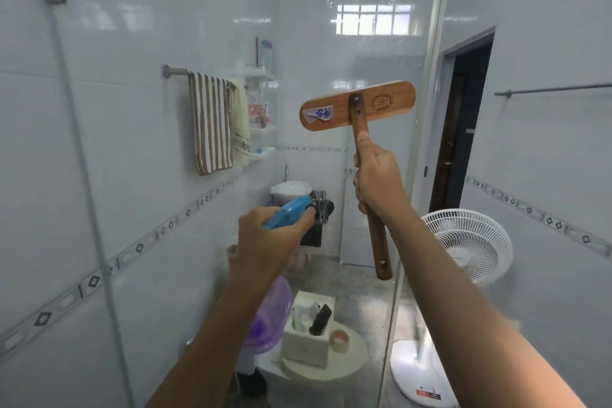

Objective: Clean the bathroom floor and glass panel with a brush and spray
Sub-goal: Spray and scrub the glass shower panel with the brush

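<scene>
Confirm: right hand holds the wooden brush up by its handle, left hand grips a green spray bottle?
Wrong colour: the head view shows the left hand gripping a blue spray bottle. The right hand does hold the wooden brush by its handle.

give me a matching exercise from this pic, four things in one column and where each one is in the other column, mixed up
Things
1. wooden brush
2. blue-headed spray bottle
3. striped towel
4. white fan

Places
A. hanging on the towel rail on the left wall
B. gripped in the right hand, head raised
C. standing on the floor at the right
D. gripped in the left hand

Pairs: 1-B, 2-D, 3-A, 4-C
</scene>
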The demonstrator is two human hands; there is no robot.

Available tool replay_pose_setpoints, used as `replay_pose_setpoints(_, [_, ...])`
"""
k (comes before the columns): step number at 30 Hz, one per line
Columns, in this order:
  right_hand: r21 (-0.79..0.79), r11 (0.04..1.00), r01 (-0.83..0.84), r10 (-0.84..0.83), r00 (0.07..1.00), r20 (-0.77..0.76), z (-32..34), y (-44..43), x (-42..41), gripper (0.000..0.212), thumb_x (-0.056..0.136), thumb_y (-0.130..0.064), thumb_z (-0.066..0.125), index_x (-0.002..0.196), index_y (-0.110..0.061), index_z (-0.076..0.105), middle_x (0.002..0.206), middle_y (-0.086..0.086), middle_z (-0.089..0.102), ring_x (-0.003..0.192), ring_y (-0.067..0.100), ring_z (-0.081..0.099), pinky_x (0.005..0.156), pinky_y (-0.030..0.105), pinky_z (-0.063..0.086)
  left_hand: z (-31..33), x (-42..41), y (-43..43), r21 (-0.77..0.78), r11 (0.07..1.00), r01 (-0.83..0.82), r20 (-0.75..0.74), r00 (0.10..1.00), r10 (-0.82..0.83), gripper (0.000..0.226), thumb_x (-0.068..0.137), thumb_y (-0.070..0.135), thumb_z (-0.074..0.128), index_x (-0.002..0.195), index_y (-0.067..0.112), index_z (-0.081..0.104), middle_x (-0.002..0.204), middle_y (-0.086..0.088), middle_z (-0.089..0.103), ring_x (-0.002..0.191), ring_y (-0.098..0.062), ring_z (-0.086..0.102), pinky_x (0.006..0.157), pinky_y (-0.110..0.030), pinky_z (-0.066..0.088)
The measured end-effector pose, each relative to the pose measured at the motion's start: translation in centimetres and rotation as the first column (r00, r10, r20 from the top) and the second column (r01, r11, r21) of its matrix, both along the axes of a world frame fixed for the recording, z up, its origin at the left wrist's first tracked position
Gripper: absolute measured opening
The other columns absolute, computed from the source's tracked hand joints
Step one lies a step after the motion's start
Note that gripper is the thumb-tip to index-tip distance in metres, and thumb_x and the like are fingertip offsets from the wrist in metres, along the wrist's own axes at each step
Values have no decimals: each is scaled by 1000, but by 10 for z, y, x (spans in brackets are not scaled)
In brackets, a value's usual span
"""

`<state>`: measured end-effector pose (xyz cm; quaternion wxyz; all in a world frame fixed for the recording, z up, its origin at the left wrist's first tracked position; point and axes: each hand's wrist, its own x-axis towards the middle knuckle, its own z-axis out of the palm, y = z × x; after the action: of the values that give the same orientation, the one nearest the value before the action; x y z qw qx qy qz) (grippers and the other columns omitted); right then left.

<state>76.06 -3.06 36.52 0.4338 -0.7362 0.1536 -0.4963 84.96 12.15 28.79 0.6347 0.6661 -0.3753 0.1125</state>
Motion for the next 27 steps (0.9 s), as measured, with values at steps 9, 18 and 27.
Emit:
replay_pose_setpoints(9, [-27,1000,15,-15,1000,-3,-6,-2,5,49,106,-51,33,73,-18,48,61,1,41,49,9,39,46,24,38,-1,2,-1,29,999,40,41,998,-41,28,82,39,78,71,14,69,58,-4,65,51,-22,63,53,-30,56])
replay_pose_setpoints(18, [3,1000,23,-23,998,-61,-115,15,0,42,106,-50,33,76,-26,51,59,-8,46,49,1,43,49,18,39,-2,2,0,-122,992,-38,104,993,51,29,82,49,69,68,27,58,53,11,53,48,-7,55,47,-13,44])
replay_pose_setpoints(27, [111,994,-8,23,991,-130,-173,30,-6,44,103,-53,32,76,-25,54,55,-14,56,50,-2,50,52,15,40,-9,-3,-5,-134,988,-75,90,992,87,23,87,38,71,79,19,59,59,14,52,53,3,58,48,-5,42])
